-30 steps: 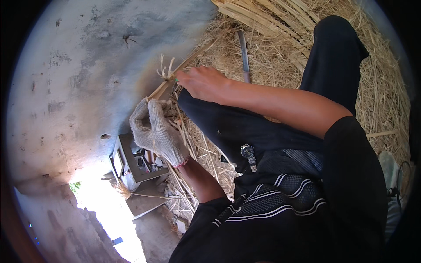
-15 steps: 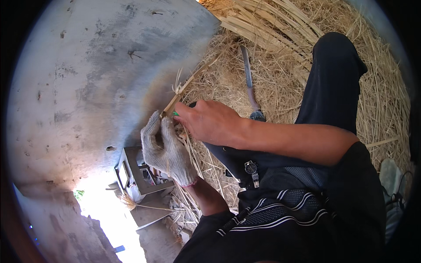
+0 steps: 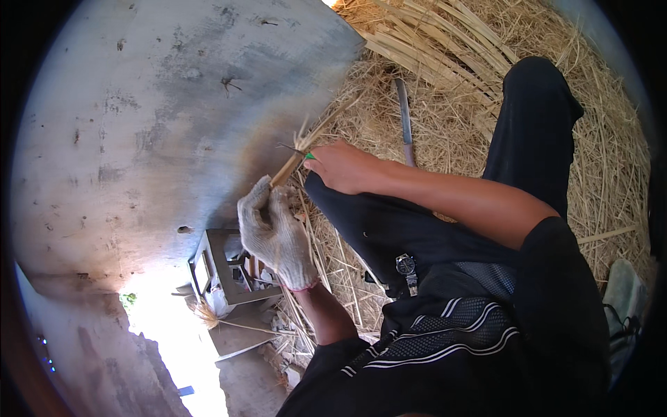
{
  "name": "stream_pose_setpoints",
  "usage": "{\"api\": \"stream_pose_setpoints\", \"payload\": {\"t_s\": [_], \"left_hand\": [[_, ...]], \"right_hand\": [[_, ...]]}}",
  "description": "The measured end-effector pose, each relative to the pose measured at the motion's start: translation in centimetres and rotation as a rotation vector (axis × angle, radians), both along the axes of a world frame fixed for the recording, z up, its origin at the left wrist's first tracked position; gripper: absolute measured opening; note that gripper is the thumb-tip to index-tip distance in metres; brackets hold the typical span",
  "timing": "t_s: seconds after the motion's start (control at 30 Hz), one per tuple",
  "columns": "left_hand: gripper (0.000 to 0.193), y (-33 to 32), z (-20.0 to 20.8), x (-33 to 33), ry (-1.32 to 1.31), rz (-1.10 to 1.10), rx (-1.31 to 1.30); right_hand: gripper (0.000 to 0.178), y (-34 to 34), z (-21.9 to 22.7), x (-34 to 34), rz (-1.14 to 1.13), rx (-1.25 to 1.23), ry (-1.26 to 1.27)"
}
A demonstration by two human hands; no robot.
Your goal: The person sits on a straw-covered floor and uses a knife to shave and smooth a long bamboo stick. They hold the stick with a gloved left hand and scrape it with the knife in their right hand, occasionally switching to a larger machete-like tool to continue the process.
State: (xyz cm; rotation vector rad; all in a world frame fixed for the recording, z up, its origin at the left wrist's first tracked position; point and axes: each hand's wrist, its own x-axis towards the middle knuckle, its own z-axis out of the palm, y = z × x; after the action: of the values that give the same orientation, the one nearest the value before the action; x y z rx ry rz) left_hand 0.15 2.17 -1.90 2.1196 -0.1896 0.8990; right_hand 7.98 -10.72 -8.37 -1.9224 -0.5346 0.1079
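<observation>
My left hand [image 3: 279, 240], in a white knitted glove, pinches a pale split strip of bamboo or cane [image 3: 283, 174] between thumb and fingers. The strip slants up and away, with frayed shavings curling near its far part. Bare and closed, my right hand [image 3: 345, 168] grips a small green-handled knife [image 3: 310, 156]. Its thin dark blade lies across the strip beyond the gloved fingers; most of the handle is hidden in my fist. A long-bladed knife [image 3: 404, 115] lies on the straw past my right forearm, which covers part of its handle.
A stained pale wall [image 3: 139, 153] rises close on the left. Long split strips [image 3: 445, 52] lie at the far side on straw and shavings [image 3: 597, 187]. A grey box-like frame [image 3: 226, 267] holding small items stands left of my gloved hand. My bent leg [image 3: 535, 118] is at right.
My right hand with the small knife has slid up along the strip, away from the gloved hand. My left hand still holds the strip; the whole view has shifted slightly.
</observation>
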Motion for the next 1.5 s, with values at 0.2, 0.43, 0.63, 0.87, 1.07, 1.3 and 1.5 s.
{"api": "stream_pose_setpoints", "payload": {"t_s": [0.2,0.43,0.63,0.87,1.07,1.3,1.5], "left_hand": [[0.021,0.8,-0.2,0.0,-0.108,0.034,0.153],[0.019,-0.3,-1.8,0.5,-0.111,-0.033,0.083],[0.017,-0.5,-1.5,0.4,-0.098,-0.088,0.088],[0.018,1.1,-1.0,1.0,-0.237,0.040,0.288],[0.018,1.4,-0.7,2.0,-0.280,-0.021,0.317],[0.016,1.5,-0.9,2.6,-0.334,-0.044,0.439],[0.019,1.6,-2.0,2.8,-0.275,-0.103,0.273]], "right_hand": [[0.031,-0.7,4.2,-5.5,-0.037,0.007,-0.123],[0.026,0.6,-0.1,-2.9,-0.259,-0.057,-0.224],[0.023,0.1,-2.6,-0.7,-0.254,-0.270,-0.330],[0.034,-0.4,2.5,-4.2,-0.059,0.112,-0.015],[0.031,-0.8,4.0,-5.8,-0.120,0.135,-0.146],[0.025,-0.6,1.6,-4.0,-0.218,-0.048,-0.260],[0.028,-0.9,-2.2,-0.8,-0.253,-0.130,-0.222]]}}
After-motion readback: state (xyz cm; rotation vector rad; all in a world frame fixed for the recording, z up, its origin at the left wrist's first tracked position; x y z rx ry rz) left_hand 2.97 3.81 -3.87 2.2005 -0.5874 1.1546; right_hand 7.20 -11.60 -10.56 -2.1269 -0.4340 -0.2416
